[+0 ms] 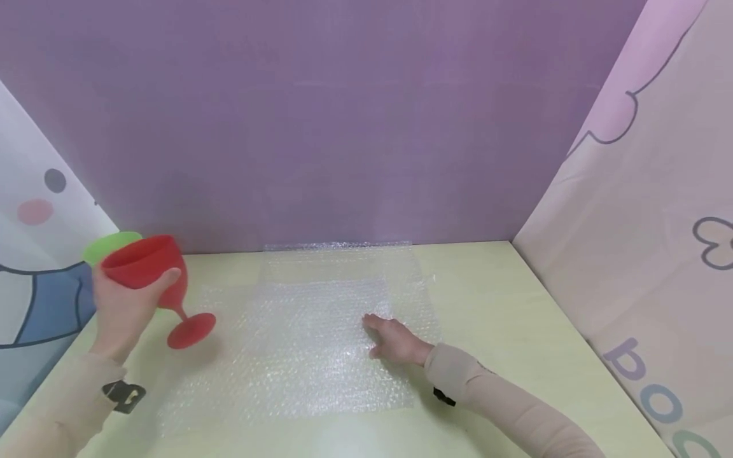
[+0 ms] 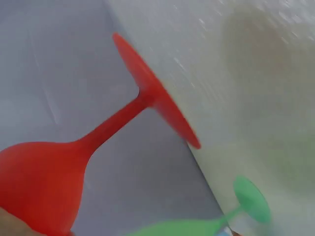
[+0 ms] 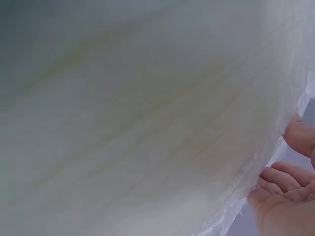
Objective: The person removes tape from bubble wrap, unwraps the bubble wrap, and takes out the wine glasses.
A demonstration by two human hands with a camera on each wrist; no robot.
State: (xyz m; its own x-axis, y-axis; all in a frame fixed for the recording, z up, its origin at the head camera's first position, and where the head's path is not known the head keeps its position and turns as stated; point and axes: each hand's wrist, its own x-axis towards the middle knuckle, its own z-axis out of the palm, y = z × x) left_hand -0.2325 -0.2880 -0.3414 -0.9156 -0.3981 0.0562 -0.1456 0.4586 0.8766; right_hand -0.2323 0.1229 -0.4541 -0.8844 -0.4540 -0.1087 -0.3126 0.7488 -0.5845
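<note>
On the left of the head view, my left hand [image 1: 120, 315] grips a red goblet [image 1: 175, 254] round its bowl. The goblet tilts, its foot pointing down and to the right, above the table. The left wrist view shows the goblet's stem [image 2: 115, 123] and round foot, with only a bit of the hand at the corner. Clear bubble wrap [image 1: 309, 362] lies spread on the table. Over its right part is my right hand [image 1: 397, 342], fingers extended. In the right wrist view, the fingers and thumb are at the edge of the bubble wrap [image 3: 162, 128], which fills most of that view.
Behind the red goblet stands a green goblet [image 1: 109, 247], partly hidden; its foot [image 2: 252, 199] shows in the left wrist view. The pale table [image 1: 492, 305] ends at a purple back wall [image 1: 343, 127]. Printed cloth panels [image 1: 635, 242] flank both sides.
</note>
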